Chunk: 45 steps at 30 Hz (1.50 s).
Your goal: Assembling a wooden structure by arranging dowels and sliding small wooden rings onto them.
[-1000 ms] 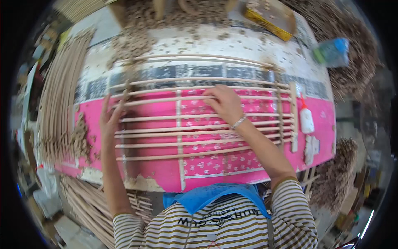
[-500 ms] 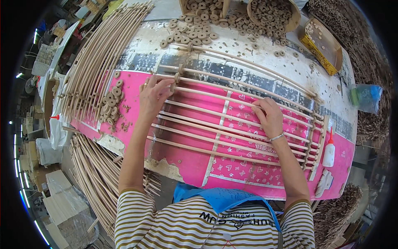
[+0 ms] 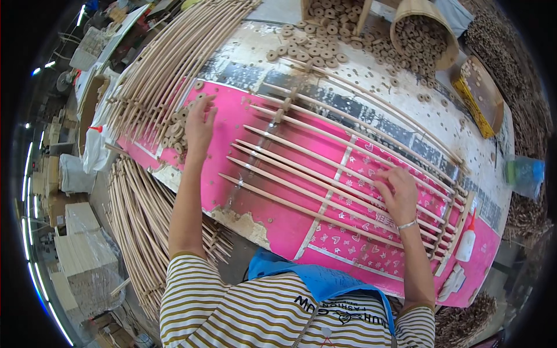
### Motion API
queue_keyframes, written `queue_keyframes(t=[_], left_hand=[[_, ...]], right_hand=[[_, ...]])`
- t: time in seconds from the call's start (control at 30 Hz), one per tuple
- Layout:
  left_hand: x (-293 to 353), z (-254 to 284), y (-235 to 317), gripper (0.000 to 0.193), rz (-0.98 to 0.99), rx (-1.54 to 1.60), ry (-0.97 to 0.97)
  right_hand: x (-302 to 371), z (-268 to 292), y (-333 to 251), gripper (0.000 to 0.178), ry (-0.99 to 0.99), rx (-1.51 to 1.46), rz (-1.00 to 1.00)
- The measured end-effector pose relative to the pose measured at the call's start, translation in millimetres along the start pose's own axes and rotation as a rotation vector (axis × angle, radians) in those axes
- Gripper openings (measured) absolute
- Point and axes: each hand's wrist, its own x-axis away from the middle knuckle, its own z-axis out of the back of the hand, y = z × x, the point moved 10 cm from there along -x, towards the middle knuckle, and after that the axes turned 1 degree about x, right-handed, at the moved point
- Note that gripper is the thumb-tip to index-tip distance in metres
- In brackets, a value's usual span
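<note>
My left hand (image 3: 199,132) is over the left part of the pink table cover, its fingers apart beside a small pile of wooden rings (image 3: 174,132). Whether a fingertip touches a ring I cannot tell. My right hand (image 3: 399,196) has thumb and fingers closed on one of the thin wooden rods (image 3: 290,146), around its middle. Several such rods lie side by side, their right ends set in a ringed crosspiece (image 3: 447,223). At the left end, rings (image 3: 280,115) sit on the farther rods, while the nearer rods' pointed ends are bare.
Finished-looking rod bundles (image 3: 168,64) lie at far left, with more rods (image 3: 139,214) below the table edge. Loose rings (image 3: 316,49) and a tipped wooden bucket (image 3: 444,43) of rings are at the back. A glue bottle (image 3: 465,243) and yellow box (image 3: 478,95) stand right.
My left hand has left the ringed rod ends and moved left to the ring pile. My right hand stays over the rods. The whole view has shifted and tilted.
</note>
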Motion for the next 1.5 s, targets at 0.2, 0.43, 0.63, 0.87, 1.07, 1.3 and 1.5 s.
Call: queue_keyframes(t=[0.2,0.43,0.63,0.87,1.07,1.3,1.5], left_hand=[[1,49,-44,0.038,0.053,-0.216,0.089],[-10,33,-28,0.043,-0.174,-0.692,-0.024],[-13,23,-23,0.039,-0.099,-0.632,-0.056],[40,-52,-10,0.035,0.555,1.026,-0.364],[49,-63,4,0.035,0.636,1.219,-0.379],[51,-63,0,0.035,0.607,1.165,-0.407],[54,-72,14,0.031,0.613,1.156,-0.416]], right_hand=[[11,-13,7,0.015,-0.061,-0.055,-0.076],[14,-14,13,0.013,-0.045,-0.189,-0.201],[15,-11,16,0.014,-0.032,-0.252,-0.263],[7,-7,9,0.012,-0.025,-0.256,-0.248],[10,-5,12,0.012,-0.011,-0.262,-0.234],[9,-4,9,0.012,0.005,-0.263,-0.204],[5,-4,7,0.012,0.017,-0.266,-0.192]])
